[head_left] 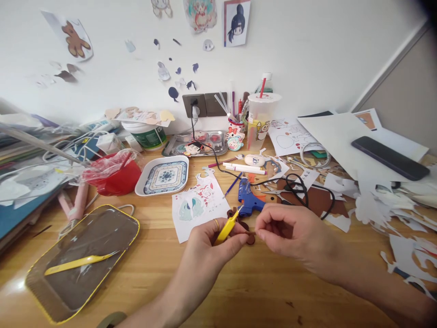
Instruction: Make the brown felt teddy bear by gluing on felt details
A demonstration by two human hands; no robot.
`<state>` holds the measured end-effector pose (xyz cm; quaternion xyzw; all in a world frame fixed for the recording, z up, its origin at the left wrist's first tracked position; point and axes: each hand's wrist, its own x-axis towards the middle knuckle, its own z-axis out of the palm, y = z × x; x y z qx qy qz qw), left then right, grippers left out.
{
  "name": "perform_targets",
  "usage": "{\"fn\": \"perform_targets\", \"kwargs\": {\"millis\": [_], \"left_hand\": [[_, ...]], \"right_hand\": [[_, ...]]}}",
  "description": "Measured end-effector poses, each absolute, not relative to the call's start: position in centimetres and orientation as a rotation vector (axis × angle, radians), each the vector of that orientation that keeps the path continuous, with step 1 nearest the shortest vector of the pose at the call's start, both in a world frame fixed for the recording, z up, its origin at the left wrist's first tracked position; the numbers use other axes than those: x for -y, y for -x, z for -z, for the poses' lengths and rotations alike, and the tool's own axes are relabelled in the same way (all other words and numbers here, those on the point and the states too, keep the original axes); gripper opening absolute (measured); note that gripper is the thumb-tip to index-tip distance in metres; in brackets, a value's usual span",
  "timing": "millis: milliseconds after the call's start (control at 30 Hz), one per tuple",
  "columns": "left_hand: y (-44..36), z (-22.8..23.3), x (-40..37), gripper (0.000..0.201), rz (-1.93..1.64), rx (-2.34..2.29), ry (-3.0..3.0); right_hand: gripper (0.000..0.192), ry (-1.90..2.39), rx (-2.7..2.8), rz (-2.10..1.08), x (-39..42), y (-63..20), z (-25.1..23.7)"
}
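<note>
A pair of yellow tweezers (228, 228) is gripped in the left hand (208, 243), closed around it, with the tips pointed up and to the right toward the blue glue gun (248, 200), which lies on the wooden table (164, 273) just beyond the hands. A small brown piece (251, 236) is pinched between the thumb and fingers of the right hand (290, 232), which is closed on it; the piece is held just above the table, near the middle, touching or almost touching the left fingers. More small brown bits are seen just behind the tweezers, though their shape cannot be told. A printed paper sheet (198, 205) lies just left of the glue gun, and black scissors (293, 187) are placed just to the right of it. Farther left, a patterned tray (164, 175) and a red bowl (114, 175) wrapped in plastic are set. At the near left a brown mat with a yellow rim (85, 255) carries a second yellow tool (78, 263). At the far right a dark phone (389, 157) rests on white paper, with paper scraps (382, 205) spread near it
</note>
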<state>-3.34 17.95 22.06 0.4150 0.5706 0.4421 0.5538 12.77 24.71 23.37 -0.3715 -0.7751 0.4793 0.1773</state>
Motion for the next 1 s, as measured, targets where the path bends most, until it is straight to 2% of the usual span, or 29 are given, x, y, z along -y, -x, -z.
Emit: {"fn": "perform_targets", "kwargs": {"millis": [167,267,333,433,533,767,900,1000], "left_hand": [[4.0,-20.1,-18.2,0.041,-1.092,-1.639,-1.167],[4.0,-19.0,-18.5,0.062,-0.808,-1.929,-1.426],[3.8,-18.7,-18.7,0.069,-0.633,-2.014,-1.525],[3.8,-18.5,-19.1,0.062,-0.512,-2.031,-1.624],[4.8,-18.3,-19.6,0.052,-0.575,-1.799,-1.695],[8.3,-17.5,-20.2,0.047,-0.712,-1.340,-1.630],[7.7,-17.7,-19.9,0.039,-0.710,-1.484,-1.519],[6.3,-17.9,-19.6,0.048,-0.593,-1.669,-1.718]], "right_hand": [[0.010,1.146,2.219,-1.312,-25.7,-13.2,-23.7],[0.009,1.188,2.293,-1.328,-26.3,-13.2,-23.8],[0.009,1.184,2.344,-1.322,-26.7,-13.1,-23.7],[0.009,1.144,2.419,-1.326,-27.1,-13.1,-23.4],[0.010,1.106,2.470,-1.373,-27.4,-13.4,-22.9],[0.010,1.118,2.405,-1.714,-27.1,-13.4,-20.9],[0.014,1.172,2.342,-1.826,-27.4,-14.0,-20.3],[0.017,1.236,2.252,-1.883,-27.8,-14.7,-20.3]]}}
